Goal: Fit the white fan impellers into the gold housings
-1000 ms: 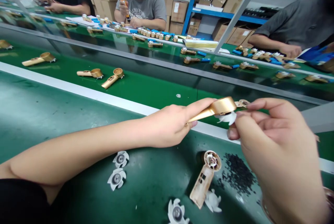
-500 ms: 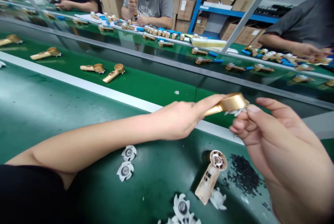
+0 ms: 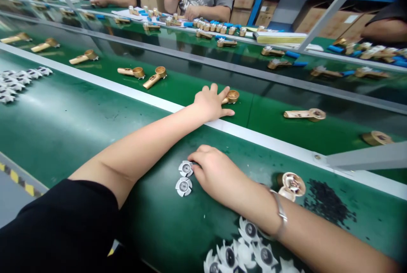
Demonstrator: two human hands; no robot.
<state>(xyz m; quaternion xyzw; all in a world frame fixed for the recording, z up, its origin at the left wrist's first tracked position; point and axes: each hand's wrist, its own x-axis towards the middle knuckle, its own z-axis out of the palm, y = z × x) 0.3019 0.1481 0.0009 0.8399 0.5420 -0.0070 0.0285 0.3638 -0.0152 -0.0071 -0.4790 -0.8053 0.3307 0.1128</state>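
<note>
My left hand (image 3: 211, 102) is over the green belt, fingers spread, beside a gold handheld-fan housing (image 3: 233, 96) lying there; its handle is partly behind my fingers. On the near worktop, my right hand (image 3: 213, 170) is closed, thumb and forefinger pinching the edge of a white fan blade (image 3: 185, 168). A second white fan blade (image 3: 183, 186) lies just below that one. Partly hidden behind my right forearm is an open housing half (image 3: 293, 184) with its round end showing. More white fan blades (image 3: 229, 257) are heaped at the bottom, in front of my right forearm.
Small black pieces (image 3: 330, 203) are scattered at the right. Several gold housings (image 3: 154, 77) rest along the belt. A white rail (image 3: 143, 98) divides belt from worktop, and a metal bracket (image 3: 369, 156) juts in at right. Co-workers sit across the line.
The gold housing that both hands held is now down on the belt, and my left hand has opened beside it. My right hand has moved left and down to the white fan blades.
</note>
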